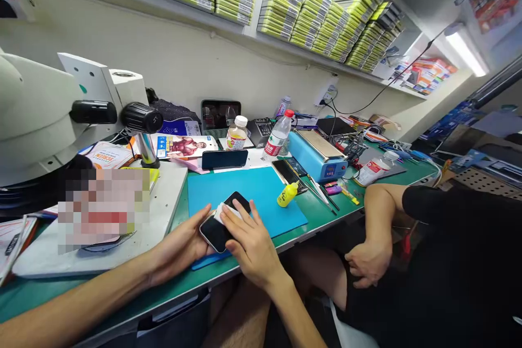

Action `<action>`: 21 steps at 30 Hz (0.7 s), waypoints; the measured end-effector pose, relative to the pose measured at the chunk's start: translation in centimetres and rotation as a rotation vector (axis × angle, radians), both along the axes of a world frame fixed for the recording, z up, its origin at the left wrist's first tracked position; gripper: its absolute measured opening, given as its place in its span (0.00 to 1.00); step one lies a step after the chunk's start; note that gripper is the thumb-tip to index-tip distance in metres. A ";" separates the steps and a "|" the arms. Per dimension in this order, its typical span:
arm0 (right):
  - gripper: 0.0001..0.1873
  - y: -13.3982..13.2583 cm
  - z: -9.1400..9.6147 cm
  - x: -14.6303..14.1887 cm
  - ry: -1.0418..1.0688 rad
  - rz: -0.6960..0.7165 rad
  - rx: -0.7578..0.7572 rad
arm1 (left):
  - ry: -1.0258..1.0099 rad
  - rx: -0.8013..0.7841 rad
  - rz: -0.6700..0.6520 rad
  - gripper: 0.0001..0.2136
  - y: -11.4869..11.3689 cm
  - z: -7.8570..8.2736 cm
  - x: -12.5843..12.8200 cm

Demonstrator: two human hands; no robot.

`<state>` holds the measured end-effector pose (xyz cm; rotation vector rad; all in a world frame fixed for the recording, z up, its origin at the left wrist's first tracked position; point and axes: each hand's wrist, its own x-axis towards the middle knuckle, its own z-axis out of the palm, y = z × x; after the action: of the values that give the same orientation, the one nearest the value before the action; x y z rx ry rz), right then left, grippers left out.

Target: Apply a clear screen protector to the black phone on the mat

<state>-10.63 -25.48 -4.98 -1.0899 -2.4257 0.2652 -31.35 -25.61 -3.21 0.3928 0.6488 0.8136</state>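
Observation:
A black smartphone (222, 227) lies screen up on the blue work mat (261, 190) near the bench's front edge. My left hand (181, 247) holds the phone's left edge and steadies it. My right hand (248, 242) presses a small white cloth (223, 211) flat onto the screen, fingers spread over it. A small yellow squeeze bottle (287, 194) stands on the mat just right of my hands.
A microscope (49, 114) stands at the left on a grey base plate (163, 206). Behind the mat are another phone (224, 159), two drink bottles (278, 135), a blue heating machine (316, 155) and several tools (322, 193). Another person's arm (373, 228) rests at the bench's right.

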 end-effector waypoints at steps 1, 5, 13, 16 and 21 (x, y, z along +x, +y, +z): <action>0.29 0.2 -0.1 0.1 0.012 -0.040 0.002 | -0.011 -0.003 -0.007 0.22 0.0 0.0 0.0; 0.27 0.9 -0.4 0.6 0.061 -0.231 -0.005 | -0.046 -0.030 0.002 0.22 0.2 -0.1 0.0; 0.27 -0.8 -0.4 0.1 -0.018 -0.125 0.025 | -0.056 -0.035 0.014 0.21 0.3 -0.3 0.0; 0.27 -0.5 -0.7 0.4 0.008 -0.321 0.047 | -0.036 -0.039 0.013 0.21 0.2 0.0 0.2; 0.32 -1.2 -0.1 1.0 -0.067 -0.051 0.037 | 0.045 -0.087 0.061 0.22 -0.1 0.6 0.0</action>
<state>-9.60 -26.69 -5.08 -1.1600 -2.4475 0.1694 -31.34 -25.67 -2.64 0.3140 0.7382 0.8337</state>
